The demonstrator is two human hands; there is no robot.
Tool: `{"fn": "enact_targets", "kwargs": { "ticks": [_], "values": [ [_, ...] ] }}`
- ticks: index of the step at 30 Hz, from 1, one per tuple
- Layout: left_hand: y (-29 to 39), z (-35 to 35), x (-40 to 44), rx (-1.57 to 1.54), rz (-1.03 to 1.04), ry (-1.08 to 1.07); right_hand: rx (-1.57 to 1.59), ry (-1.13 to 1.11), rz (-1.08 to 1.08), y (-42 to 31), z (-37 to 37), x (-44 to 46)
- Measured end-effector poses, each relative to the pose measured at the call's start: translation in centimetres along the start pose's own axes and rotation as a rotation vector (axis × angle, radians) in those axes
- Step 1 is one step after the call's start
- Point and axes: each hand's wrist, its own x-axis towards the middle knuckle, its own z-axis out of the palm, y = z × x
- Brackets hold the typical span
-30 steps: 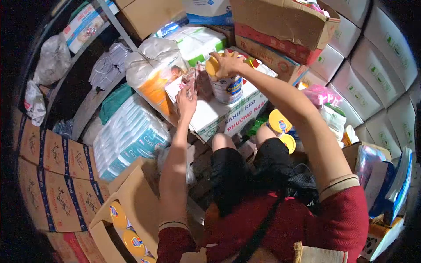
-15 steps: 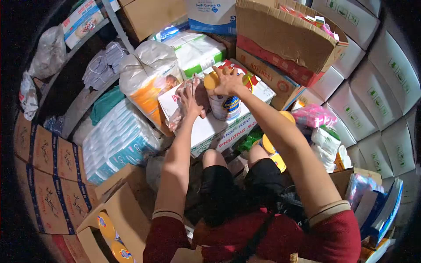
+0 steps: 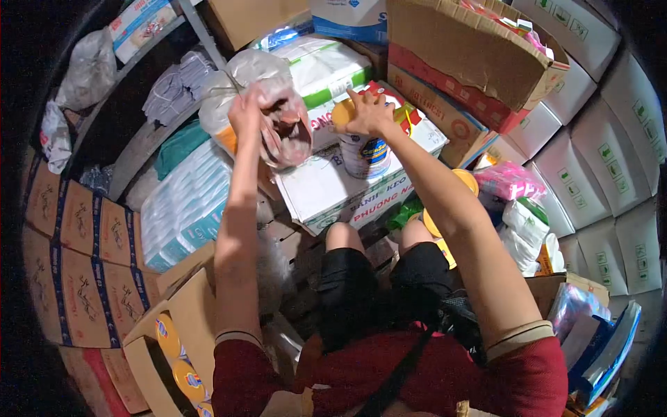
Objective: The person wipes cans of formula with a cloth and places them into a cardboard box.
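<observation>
My left hand (image 3: 244, 115) grips a crumpled pinkish cloth (image 3: 288, 135), raised beside the left end of a white carton (image 3: 306, 198) with red and blue print. Spread over the yellow lid of a milk powder can (image 3: 365, 156), my right hand (image 3: 372, 115) rests with its fingers apart. The can stands upright on the carton. Behind it lies a red packet (image 3: 410, 115) with a yellow handle.
An open box of yellow-lidded cans (image 3: 170, 337) sits at lower left. Toilet rolls in plastic (image 3: 184, 208) lie further up. More yellow-lidded cans (image 3: 465, 182) are beside my right knee. Brown cartons (image 3: 80, 285) and white boxes (image 3: 590, 149) line the sides.
My left hand has lifted the cloth off the carton and moved it up and to the left. My right hand stays on the can's lid.
</observation>
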Motion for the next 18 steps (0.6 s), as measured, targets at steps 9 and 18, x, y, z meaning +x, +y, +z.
{"fn": "enact_targets", "kwargs": {
  "ticks": [9, 18],
  "values": [
    [13.9, -1.3, -1.8, -0.231, 0.223, -0.225, 1.414, 0.151, -0.039, -2.7, -5.1, -1.6],
    [15.4, 2.4, -4.2, -0.373, 0.219, -0.704, 2.037, 0.082, -0.221, 0.3, -11.4, -5.7]
  ]
}}
